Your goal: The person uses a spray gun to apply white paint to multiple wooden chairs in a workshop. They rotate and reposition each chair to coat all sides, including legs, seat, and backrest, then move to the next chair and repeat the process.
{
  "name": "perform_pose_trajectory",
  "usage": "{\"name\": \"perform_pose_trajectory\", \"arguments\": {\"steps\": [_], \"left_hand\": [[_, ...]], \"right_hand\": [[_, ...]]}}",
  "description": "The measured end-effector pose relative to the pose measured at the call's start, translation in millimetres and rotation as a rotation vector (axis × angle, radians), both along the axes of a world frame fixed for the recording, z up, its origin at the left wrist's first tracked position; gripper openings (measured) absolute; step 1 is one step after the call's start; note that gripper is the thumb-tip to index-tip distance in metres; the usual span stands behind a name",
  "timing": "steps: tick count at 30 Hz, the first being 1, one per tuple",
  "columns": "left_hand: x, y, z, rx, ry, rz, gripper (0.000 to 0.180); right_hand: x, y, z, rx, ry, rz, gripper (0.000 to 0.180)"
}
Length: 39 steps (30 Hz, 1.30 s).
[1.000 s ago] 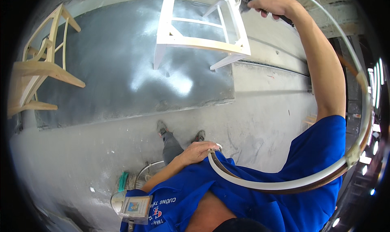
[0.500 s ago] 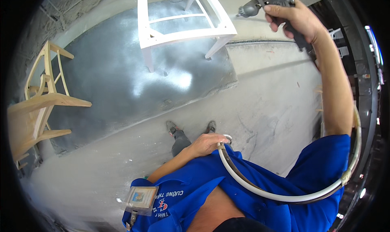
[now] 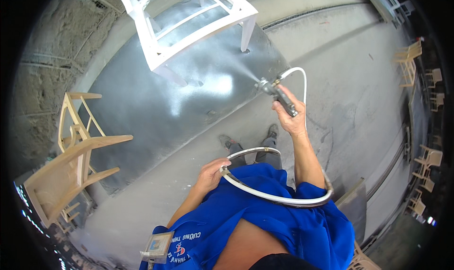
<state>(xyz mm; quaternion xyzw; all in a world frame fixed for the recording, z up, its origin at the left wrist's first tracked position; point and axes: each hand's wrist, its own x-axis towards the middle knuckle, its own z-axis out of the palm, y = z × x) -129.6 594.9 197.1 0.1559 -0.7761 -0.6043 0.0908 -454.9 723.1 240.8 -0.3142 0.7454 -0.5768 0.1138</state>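
Observation:
My right hand grips a metal spray gun and holds it low, its nozzle pointing up and left. A thin cone of white mist leaves the nozzle toward the leg of a white-painted chair frame standing on a round grey metal platform. My left hand is closed around the grey hose, which curves in front of my blue shirt and runs up to the gun.
An unpainted wooden chair stands at the left edge of the platform. Several more bare chairs line the right side. A rough concrete wall rises at the left. My shoes are on the dusty grey floor.
My right hand has come down from high at the upper right to the middle, with the gun now spraying at the chair's leg. The white chair has shifted up and left in view.

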Motion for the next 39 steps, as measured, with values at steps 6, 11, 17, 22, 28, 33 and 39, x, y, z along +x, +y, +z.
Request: {"name": "perform_pose_trajectory", "arguments": {"steps": [6,11,17,22,28,33,39], "left_hand": [[8,-17,9,-0.114,-0.095,-0.084,0.026],[-15,-19,20,-0.179,-0.124,-0.125,0.023],[-77,-9,18,-0.147,-0.097,-0.141,0.024],[-170,12,12,-0.175,-0.109,-0.133,0.023],[-317,63,13,-0.19,-0.19,-0.153,0.023],[-393,88,32,-0.147,-0.239,-0.135,0.022],[-414,98,31,-0.084,-0.351,-0.012,0.019]], "right_hand": [[0,29,-74,-0.315,-0.352,-0.454,0.054],[-36,34,-147,-0.281,-0.774,-0.669,0.036],[-141,73,-201,0.021,-0.966,-0.7,0.024],[-282,118,-140,0.017,-0.944,-0.306,0.033],[-440,102,-47,-0.221,-0.788,0.208,0.059],[-519,4,-22,-0.019,-0.43,0.485,0.057],[-557,-154,-34,0.004,-0.444,0.369,0.05]]}}
